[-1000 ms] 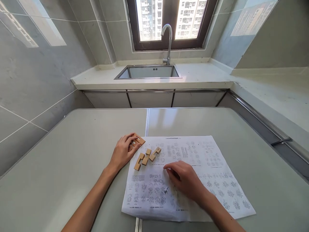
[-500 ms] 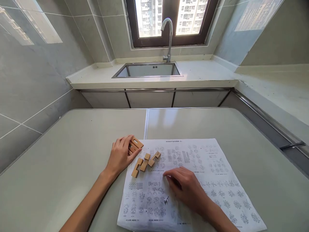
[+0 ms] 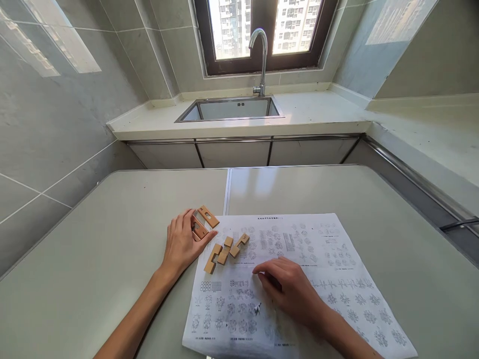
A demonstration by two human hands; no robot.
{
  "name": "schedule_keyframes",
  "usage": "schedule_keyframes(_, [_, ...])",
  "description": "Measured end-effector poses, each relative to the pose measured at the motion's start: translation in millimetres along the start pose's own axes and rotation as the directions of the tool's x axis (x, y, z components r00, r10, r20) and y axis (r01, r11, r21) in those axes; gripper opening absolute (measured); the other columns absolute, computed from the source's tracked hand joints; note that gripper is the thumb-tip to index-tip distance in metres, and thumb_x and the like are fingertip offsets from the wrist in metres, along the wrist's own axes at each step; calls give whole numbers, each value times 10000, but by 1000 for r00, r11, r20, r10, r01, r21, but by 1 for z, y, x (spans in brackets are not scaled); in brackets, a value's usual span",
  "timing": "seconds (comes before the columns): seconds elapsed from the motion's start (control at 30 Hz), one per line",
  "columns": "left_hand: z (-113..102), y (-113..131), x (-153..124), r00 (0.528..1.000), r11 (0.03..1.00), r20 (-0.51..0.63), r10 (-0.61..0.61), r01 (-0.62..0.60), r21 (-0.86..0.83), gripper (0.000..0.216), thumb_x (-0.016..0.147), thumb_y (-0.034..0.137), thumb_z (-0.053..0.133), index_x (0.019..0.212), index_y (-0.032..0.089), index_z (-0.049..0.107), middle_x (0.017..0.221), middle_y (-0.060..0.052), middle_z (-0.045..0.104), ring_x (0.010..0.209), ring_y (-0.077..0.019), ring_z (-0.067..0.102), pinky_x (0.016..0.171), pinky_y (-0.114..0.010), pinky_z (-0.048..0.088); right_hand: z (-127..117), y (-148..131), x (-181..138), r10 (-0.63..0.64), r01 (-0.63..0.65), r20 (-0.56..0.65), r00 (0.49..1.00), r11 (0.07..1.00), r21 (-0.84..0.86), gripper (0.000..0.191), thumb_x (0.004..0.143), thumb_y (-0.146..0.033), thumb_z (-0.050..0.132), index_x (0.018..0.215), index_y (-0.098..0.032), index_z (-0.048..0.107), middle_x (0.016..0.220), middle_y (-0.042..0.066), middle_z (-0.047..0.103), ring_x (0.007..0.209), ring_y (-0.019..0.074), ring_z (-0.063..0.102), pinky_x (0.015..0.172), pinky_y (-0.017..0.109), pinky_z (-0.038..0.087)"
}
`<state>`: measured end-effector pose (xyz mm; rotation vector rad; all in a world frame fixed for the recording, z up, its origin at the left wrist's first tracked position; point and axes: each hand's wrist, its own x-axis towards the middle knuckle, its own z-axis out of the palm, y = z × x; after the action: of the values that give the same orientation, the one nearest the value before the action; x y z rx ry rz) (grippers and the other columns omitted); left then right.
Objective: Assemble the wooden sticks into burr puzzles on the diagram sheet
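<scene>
My left hand is closed around a group of small wooden puzzle pieces at the left top corner of the printed sheet. Its thumb lies along their near side, its fingers along the far side. One slotted wooden piece lies just right of them, a gap between. Three notched wooden pieces lie in a slanting row on the sheet, below and right of that hand. My right hand rests on the middle of the sheet, fingers loosely bent and holding nothing. Its index fingertip touches the paper.
The sheet carries rows of printed puzzle drawings and has a small tear. It lies on a pale table with a seam down the middle. Beyond stand a counter, a sink and a tap. Tiled wall bounds the left.
My left hand has shifted slightly left with the wooden pieces in it. One slotted piece now lies apart from the group. My right hand and the three-piece row stay put.
</scene>
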<state>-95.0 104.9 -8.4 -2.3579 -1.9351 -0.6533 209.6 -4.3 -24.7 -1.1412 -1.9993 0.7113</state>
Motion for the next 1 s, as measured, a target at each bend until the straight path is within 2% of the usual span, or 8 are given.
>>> schedule_keyframes(0.2, [3,7,13,1000,999,1,25,-25,-34,772,856,727,688,1415,220,526,1301,-141,681,1168,-369,609,1000,-509,500,0,2,-1,-13,13,3,1000,1000,-12,197,1009,-132,548,1055,-245,703,933,40,810,777,213,736,745,360,515])
schedule_keyframes(0.37, [5,8,23,997,992,9,79,-78,-95,700,882,675,693,1386,212,549,1280,-129,697,1181,-351,616,979,-473,541,1,1,-1,-18,18,-4,1000,1000,-20,190,1006,-132,554,1049,-242,703,917,35,805,784,211,736,756,358,520])
schedule_keyframes(0.6, [3,8,23,988,985,-31,148,-150,-84,633,889,578,714,1386,211,576,1234,-126,733,1135,-342,652,963,-478,566,0,1,0,-42,41,-16,999,998,-43,192,1000,-111,558,1029,-241,696,876,28,792,752,203,720,734,333,505])
schedule_keyframes(0.73, [2,8,23,982,979,-41,182,-185,-82,588,911,532,699,1390,214,571,1379,-128,684,1195,-330,635,1039,-483,538,0,1,0,-29,29,-2,1000,998,-47,190,1004,-117,559,1035,-244,698,895,33,796,760,209,728,742,342,509])
schedule_keyframes(0.83, [2,9,25,987,984,-13,160,-160,-72,658,904,597,695,1415,211,546,1440,-145,650,1225,-349,622,1062,-520,514,-1,0,0,-19,20,3,1000,999,-38,196,1010,-125,548,1041,-242,702,910,44,801,780,219,732,750,353,512])
schedule_keyframes(1.0, [3,11,25,996,996,19,84,-83,-39,645,896,644,687,1364,213,580,1294,-137,718,1218,-374,609,1038,-536,501,0,1,0,-15,16,8,1000,999,-43,202,1021,-141,530,1041,-241,705,903,46,800,763,217,718,750,362,511])
